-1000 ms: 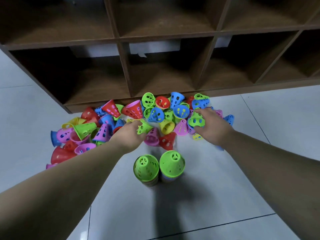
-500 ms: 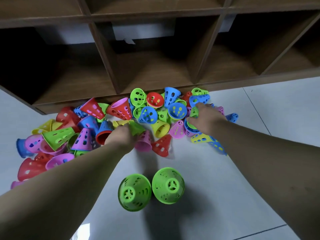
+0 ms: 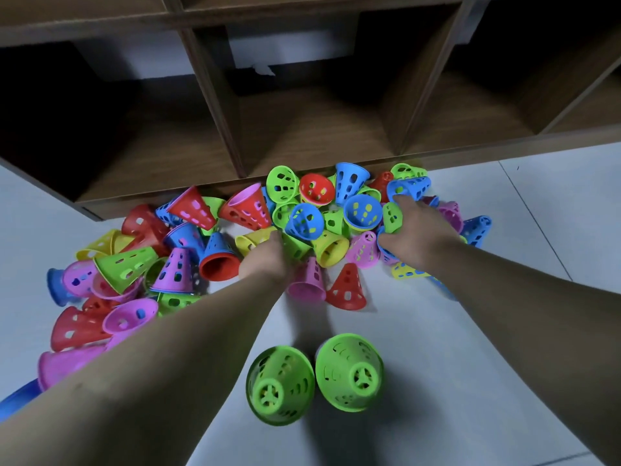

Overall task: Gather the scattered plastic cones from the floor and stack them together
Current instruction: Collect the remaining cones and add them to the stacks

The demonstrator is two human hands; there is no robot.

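A heap of perforated plastic cones (image 3: 312, 220) in red, blue, green, yellow and pink lies on the pale floor against the shelf's base. My left hand (image 3: 265, 260) reaches into the heap's middle, and its fingers curl round a green cone (image 3: 295, 247) lying on its side. My right hand (image 3: 418, 230) is at the heap's right side; it grips a green cone (image 3: 391, 215) and lies over a blue one (image 3: 386, 245). Two upright stacks topped by green cones (image 3: 280, 385) (image 3: 349, 371) stand side by side between my forearms, nearer to me.
A dark wooden shelf unit (image 3: 215, 105) with open cubbies runs along the back, its base touching the heap. A red cone (image 3: 347, 284) and a pink cone (image 3: 307, 280) stand upright just in front of the heap. Bare tile floor (image 3: 537, 213) lies to the right.
The view has moved closer and lower over the heap. Both hands have pushed a little deeper into the cones, and the two green-topped stacks now sit lower in the frame.
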